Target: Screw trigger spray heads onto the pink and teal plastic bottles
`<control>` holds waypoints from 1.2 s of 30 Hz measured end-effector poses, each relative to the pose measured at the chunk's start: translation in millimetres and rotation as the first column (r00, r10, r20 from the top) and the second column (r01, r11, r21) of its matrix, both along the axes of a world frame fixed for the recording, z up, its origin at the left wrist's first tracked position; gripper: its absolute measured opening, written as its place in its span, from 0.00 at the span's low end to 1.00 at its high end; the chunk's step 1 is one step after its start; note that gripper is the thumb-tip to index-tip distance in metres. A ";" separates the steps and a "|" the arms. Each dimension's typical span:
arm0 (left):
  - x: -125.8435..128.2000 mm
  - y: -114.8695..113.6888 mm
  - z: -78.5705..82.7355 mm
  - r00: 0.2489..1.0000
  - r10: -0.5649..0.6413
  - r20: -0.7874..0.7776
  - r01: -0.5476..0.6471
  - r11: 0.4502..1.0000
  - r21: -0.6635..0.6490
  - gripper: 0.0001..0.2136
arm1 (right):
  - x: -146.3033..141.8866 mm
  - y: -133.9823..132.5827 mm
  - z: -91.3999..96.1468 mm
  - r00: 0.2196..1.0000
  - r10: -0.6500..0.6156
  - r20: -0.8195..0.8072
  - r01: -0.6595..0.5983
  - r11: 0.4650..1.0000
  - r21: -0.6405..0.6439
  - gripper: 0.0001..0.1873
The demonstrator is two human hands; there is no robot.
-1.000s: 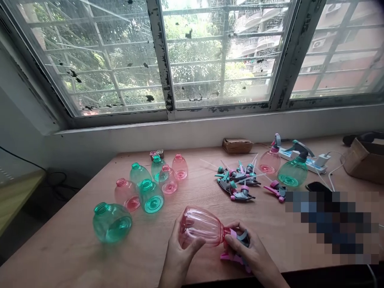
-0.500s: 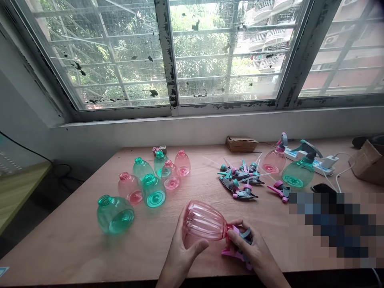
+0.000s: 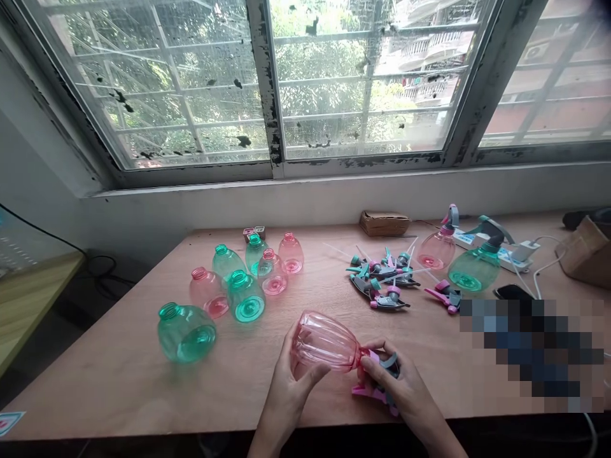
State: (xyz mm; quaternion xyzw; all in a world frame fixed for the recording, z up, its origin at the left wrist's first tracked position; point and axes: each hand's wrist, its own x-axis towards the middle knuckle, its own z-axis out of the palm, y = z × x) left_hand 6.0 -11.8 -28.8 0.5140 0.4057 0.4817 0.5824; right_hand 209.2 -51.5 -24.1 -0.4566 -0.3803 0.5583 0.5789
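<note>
A clear pink bottle (image 3: pixel 324 340) lies sideways in the air above the table's front part, its neck pointing right. My left hand (image 3: pixel 298 375) is wrapped around its base end, thumb beneath. At the neck, my right hand (image 3: pixel 389 375) grips a pink and grey spray head (image 3: pixel 375 393), which sits against the bottle's mouth; the fingers partly hide the joint. Loose spray heads (image 3: pixel 384 280) with thin tubes lie in a pile behind my right hand. Another pink spray head (image 3: pixel 446 296) rests apart from them, to the right.
Several open green and pink bottles (image 3: pixel 245 296) stand at the left. At the right are a pink spray bottle (image 3: pixel 438 248) and a green spray bottle (image 3: pixel 475 267) with heads fitted, a power strip (image 3: pixel 513 257) with cables and a brown box (image 3: pixel 589 251). A small carton (image 3: pixel 384 224) stands by the wall.
The view has shifted slightly, so the table appears a little higher. Both hands keep their hold on the pink bottle and spray head, with hardly any visible movement.
</note>
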 end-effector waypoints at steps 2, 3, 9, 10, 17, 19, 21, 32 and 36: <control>-0.6 -0.1 0.3 1.000 -0.022 -0.013 0.022 1.000 -0.006 0.41 | 0.2 0.5 0.0 1.000 -0.010 0.002 0.010 1.000 -0.003 0.20; -1.3 -0.3 -0.7 0.999 -0.032 -0.023 0.032 0.999 0.008 0.42 | 0.5 0.7 0.0 1.000 -0.015 -0.008 0.015 1.000 -0.010 0.20; -4.4 -1.8 -8.9 0.987 0.013 -0.159 0.005 0.994 0.113 0.44 | 3.4 0.7 1.0 1.000 -0.006 -0.007 0.006 1.000 0.003 0.19; -4.1 -2.0 -8.3 0.983 0.012 -0.183 0.009 0.993 0.115 0.45 | 3.8 0.6 1.1 1.000 -0.004 -0.005 0.004 1.000 0.002 0.19; 1.1 -0.7 1.6 0.988 0.049 -0.143 -0.034 0.994 0.108 0.34 | 2.4 0.3 1.7 0.998 0.019 0.055 -0.020 1.000 0.010 0.18; 1.2 0.3 1.7 0.977 0.079 -0.201 -0.045 0.985 0.167 0.33 | 0.9 0.4 3.6 1.000 0.012 0.026 -0.012 1.000 -0.003 0.19; 1.0 0.2 1.8 0.964 0.104 -0.243 -0.050 0.975 0.217 0.33 | -0.2 0.4 6.1 1.000 -0.001 -0.001 0.001 1.000 -0.014 0.20; 3.7 -0.4 5.1 0.982 0.123 -0.143 -0.098 0.981 0.167 0.29 | 1.3 1.6 2.5 0.999 0.001 0.039 -0.002 1.000 0.018 0.19; 4.1 2.2 3.6 0.970 0.143 -0.198 -0.106 0.977 0.185 0.27 | 2.1 2.3 0.4 1.000 -0.004 0.031 0.003 1.000 0.017 0.20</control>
